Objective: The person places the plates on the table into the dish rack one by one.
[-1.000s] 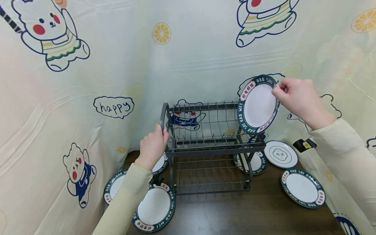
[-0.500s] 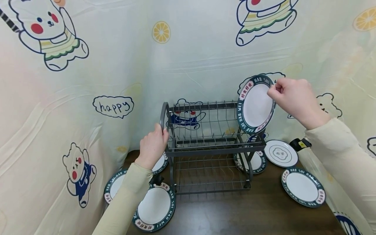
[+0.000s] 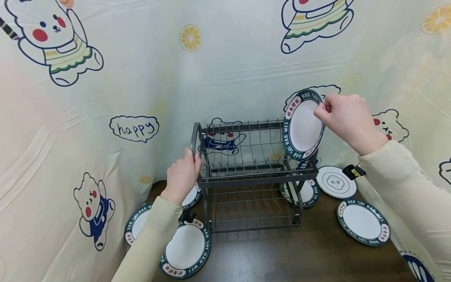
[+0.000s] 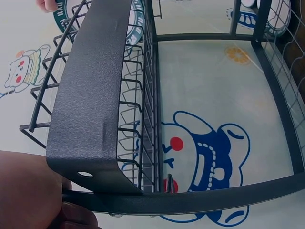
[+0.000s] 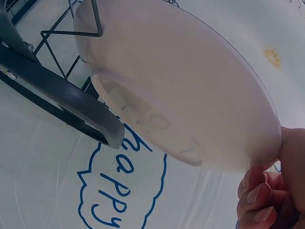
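Note:
A two-tier dark metal dish rack (image 3: 258, 181) stands on the brown table. My left hand (image 3: 182, 174) grips the upright frame at its left end; in the left wrist view that hand (image 4: 31, 195) is at the lower left, curled round the bar. Between thumb and fingers my right hand (image 3: 352, 119) pinches the right rim of a white plate (image 3: 304, 125) with a green lettered border. The plate stands nearly upright at the right end of the upper tier, its lower edge among the wires. The right wrist view shows its plain underside (image 5: 190, 86).
More green-rimmed plates lie around the rack: a front-left plate (image 3: 186, 250), a far-left plate (image 3: 137, 221), a right plate (image 3: 363, 222). An upside-down plate (image 3: 336, 182) lies behind right, and another plate (image 3: 308, 194) sits partly behind the rack's leg. A printed curtain (image 3: 225, 58) hangs behind.
The right hand has moved left with the plate, which has turned more edge-on and shifted slightly left at the rack's right end. The left hand keeps its hold on the frame.

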The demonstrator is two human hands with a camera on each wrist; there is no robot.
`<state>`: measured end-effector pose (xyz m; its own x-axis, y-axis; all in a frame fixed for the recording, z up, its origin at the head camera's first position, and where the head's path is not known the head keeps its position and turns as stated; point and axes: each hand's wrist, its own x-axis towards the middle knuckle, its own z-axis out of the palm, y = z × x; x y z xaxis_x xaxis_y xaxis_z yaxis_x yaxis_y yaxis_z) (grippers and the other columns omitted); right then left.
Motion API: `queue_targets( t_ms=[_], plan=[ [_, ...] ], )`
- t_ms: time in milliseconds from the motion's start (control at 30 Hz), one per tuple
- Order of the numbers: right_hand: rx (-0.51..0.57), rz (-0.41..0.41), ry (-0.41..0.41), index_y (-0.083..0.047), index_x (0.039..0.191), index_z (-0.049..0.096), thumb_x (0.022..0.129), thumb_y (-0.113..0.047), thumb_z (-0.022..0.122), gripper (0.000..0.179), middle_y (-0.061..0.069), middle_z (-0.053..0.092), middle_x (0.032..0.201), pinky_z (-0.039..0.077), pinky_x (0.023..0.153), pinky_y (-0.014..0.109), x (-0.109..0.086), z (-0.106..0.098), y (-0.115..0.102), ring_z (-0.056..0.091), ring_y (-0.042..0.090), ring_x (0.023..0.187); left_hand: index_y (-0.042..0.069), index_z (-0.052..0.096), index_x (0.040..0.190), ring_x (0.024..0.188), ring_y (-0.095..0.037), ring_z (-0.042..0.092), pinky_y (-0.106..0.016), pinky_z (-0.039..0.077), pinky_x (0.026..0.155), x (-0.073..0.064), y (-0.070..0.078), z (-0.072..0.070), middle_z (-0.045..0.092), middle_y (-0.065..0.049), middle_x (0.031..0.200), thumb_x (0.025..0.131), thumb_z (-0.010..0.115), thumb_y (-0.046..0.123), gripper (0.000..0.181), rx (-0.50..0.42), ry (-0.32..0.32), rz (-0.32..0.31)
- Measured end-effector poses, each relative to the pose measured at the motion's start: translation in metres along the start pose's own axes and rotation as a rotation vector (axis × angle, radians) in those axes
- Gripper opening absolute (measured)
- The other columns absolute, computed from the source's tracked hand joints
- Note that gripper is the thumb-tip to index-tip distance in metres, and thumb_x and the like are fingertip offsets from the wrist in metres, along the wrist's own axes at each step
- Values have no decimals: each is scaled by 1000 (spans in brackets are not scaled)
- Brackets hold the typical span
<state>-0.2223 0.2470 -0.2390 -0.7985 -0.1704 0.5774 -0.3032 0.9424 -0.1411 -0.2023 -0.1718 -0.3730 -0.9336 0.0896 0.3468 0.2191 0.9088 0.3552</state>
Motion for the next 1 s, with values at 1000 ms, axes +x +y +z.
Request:
queue_targets(
  t_ms=[1000],
  plan=[
    [32,-10,20,-9,68,46,92,-11,52,25,5,44,55,31,46,34,-2,6,-7,41,26,47,4,46,95,41,-18,42,-28,32,39,-1,1,-1,42,-3,58,110,46,22,24,-6,7,8]
  ],
)
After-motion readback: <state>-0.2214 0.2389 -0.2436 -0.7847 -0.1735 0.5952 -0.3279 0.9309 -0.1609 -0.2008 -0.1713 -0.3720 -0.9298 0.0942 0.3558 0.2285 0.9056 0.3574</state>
